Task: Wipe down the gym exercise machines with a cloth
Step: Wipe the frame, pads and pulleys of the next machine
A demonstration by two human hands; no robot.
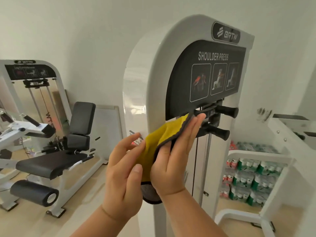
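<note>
The yellow cloth is sandwiched between both palms. The right hand lies flat on it, fingers straight, tips up by the black grips of the shoulder press; the left hand is loose-fingered, resting against the other side, not clutching. Well left of the left hand there's a leg machine, and right of the right hand, stacked bottle packs.
</note>
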